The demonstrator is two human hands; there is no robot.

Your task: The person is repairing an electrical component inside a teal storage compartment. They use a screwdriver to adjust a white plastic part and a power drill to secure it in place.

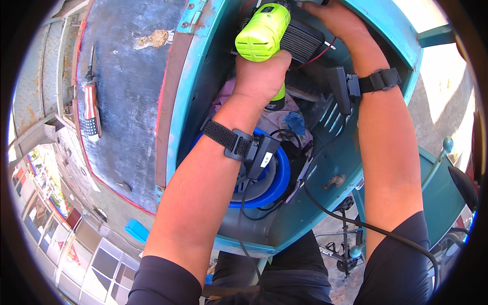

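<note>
My left hand is wrapped round the grip of a lime-green cordless drill, whose body lies above the fist and whose base shows below it. The drill's front end is hard to make out against dark parts at the top edge. Beside it sits a dark finned metal box with a thin red wire, inside a teal metal compartment. My right hand reaches to the far end of the compartment, just past the finned box. Its fingers are mostly hidden at the picture's top edge, so their grip does not show.
A blue bucket and crumpled cloth lie in the compartment under my arms. On the left, the hinged dark lid carries a screwdriver with a flag-patterned handle. Black cables hang from the wrist-strapped devices across the compartment's near edge.
</note>
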